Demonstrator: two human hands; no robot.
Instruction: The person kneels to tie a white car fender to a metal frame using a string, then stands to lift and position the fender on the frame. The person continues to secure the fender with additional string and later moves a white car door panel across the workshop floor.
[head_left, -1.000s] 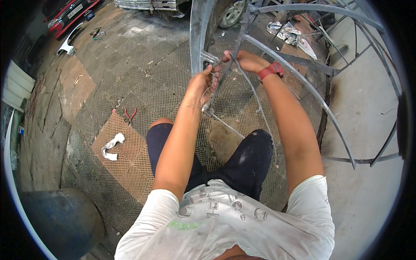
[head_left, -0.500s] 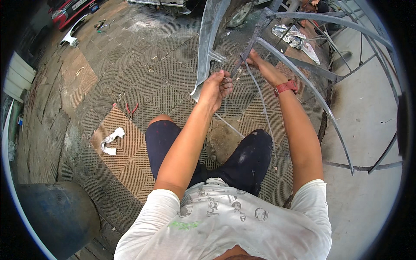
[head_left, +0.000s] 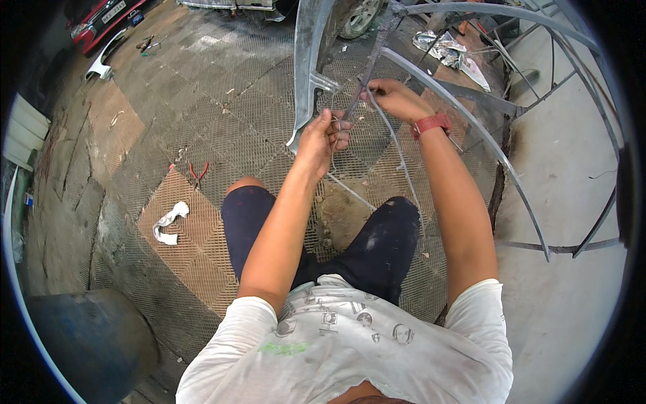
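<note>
My left hand (head_left: pixel 321 143) is closed around a thin pale wire (head_left: pixel 334 158), which loops over its fingers beside the lower end of a dark metal bar (head_left: pixel 369 67). My right hand (head_left: pixel 397 99) has its fingers bent in at the bar, where a long grey cord (head_left: pixel 393 128) hangs down; whether it grips the cord or the bar is partly hidden. Left of the bar hangs a long grey metal panel (head_left: pixel 307 74), its lower tip near my left wrist. Curved grey metal rods (head_left: pixel 464 108) arch away from the bar toward the right.
Red-handled pliers (head_left: pixel 198 174) and a crumpled white strip (head_left: pixel 168 225) lie on the floor matting at left. A dark blue drum (head_left: pixel 87 343) stands at lower left. Crumpled silver foil (head_left: pixel 447 52) is at back right. A red car (head_left: pixel 101 23) and white curved panel (head_left: pixel 104 60) stand farther off.
My right hand has swung inward and down, its fingers now curled at the bar. My left fingers have loosened a little, showing the wire loop. The view has shifted slightly.
</note>
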